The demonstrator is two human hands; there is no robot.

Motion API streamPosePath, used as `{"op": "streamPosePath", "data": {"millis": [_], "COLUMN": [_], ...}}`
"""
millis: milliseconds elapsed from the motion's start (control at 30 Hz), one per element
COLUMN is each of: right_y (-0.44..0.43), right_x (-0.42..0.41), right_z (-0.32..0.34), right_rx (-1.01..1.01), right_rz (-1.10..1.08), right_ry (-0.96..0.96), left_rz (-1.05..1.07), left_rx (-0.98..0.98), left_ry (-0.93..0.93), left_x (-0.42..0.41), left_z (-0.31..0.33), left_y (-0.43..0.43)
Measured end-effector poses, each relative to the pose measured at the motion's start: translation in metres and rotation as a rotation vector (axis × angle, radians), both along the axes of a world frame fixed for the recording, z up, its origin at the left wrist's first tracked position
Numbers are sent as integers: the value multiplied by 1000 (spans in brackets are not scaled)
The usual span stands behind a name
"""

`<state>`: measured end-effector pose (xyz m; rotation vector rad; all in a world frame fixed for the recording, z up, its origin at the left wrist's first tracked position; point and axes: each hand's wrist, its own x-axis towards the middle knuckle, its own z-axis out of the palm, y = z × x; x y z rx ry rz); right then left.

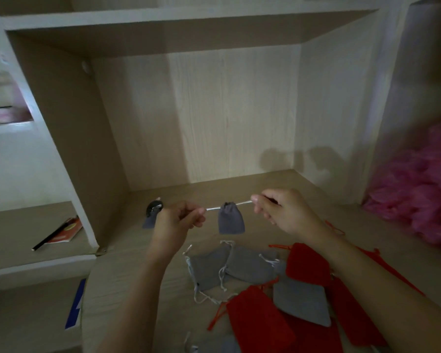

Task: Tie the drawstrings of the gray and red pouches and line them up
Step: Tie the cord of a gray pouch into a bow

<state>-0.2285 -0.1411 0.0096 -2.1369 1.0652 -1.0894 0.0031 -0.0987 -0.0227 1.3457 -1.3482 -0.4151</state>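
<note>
Wood, pale and light, makes the desk (239, 184) and the shelf walls around it. A fluffy pink heap (423, 189) sits at the right edge. Near the front edge lies a mixed pile of red pouches (260, 324) and flat gray pouches (209, 268) with loose strings, some lying over each other.

Two hands are held up above the middle of the desk. The left hand (175, 222) pinches one end of a white string (211, 208). The right hand (285, 212) pinches the other end, and the string is tight between them. A small gray pouch (231, 221) hangs from that string between the hands, its top bunched shut.

A lone gray pouch (148, 221) lies toward the back left corner, partly hidden by the left hand, just beside a small dark round thing (153, 207).
</note>
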Motion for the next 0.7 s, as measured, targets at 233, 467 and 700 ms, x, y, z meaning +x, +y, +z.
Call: {"op": "streamPosePath", "data": {"millis": [233,467,700], "right_y": [24,23,20], "right_x": [15,22,15], "right_z": [4,-8,-3], "right_rx": [-112,-251,-168], "right_rz": [96,164,121], "right_ry": [238,288,-6], "left_rz": [165,172,-73], "left_rx": [-29,15,-12], "left_ry": [-188,-115,789], "left_x": [25,22,6], "left_z": [-6,-11,5], "left_y": [2,1,1]}}
